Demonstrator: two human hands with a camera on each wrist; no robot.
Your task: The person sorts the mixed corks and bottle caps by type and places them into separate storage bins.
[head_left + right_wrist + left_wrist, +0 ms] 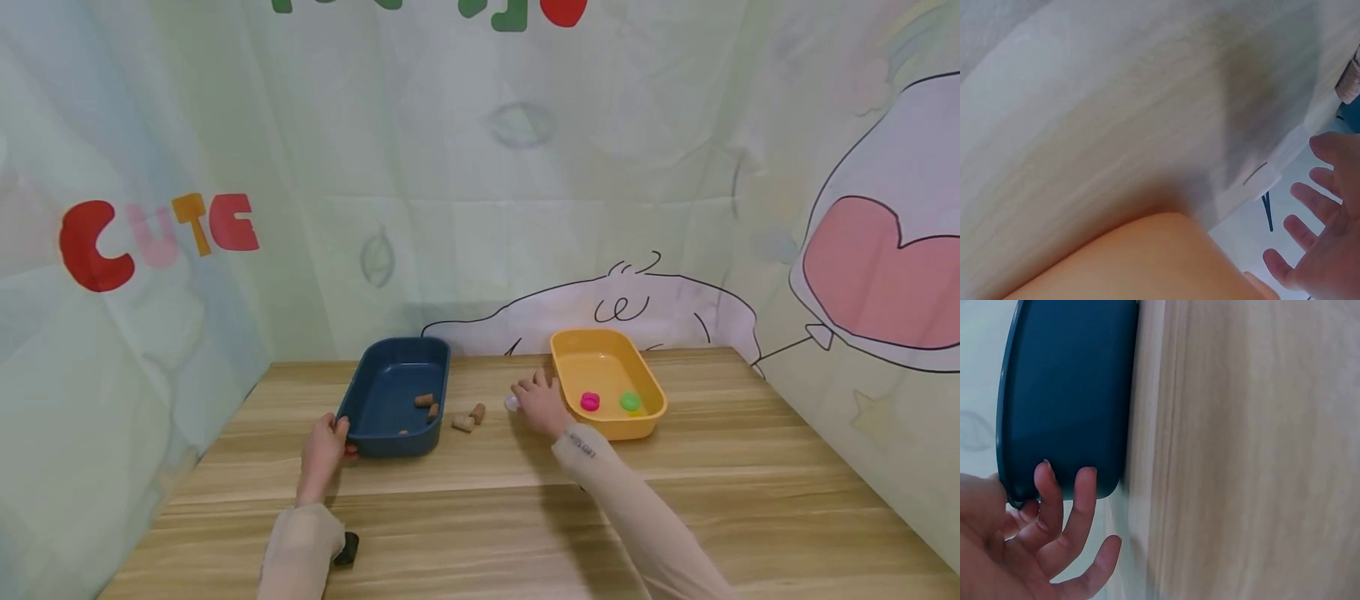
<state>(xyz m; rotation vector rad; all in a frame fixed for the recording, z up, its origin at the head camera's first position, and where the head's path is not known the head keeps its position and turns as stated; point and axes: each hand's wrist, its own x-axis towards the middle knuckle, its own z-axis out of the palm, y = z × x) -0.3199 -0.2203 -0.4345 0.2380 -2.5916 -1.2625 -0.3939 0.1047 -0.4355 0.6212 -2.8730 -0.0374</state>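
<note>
My left hand [324, 454] holds the near left corner of a dark blue plastic bin [397, 445], thumb at the rim. In the left wrist view, two fingertips of the left hand [1054, 544] touch the bin's outer wall [1072, 394]. My right hand [542, 406] is low over the table, left of a yellow bin [630, 428]. By its fingers lies a small whitish translucent piece [513, 403], partly covered. In the right wrist view, the fingers of the right hand [1335, 231] are spread, thumb tip beside the translucent piece [1292, 146].
Brown cork-like stoppers lie inside the blue bin, and a cork-like stopper [463, 423] lies with another on the table between the bins. The yellow bin holds a pink piece [590, 402] and a green piece [630, 402]. A printed cloth [450, 250] hangs behind the wooden table [465, 533].
</note>
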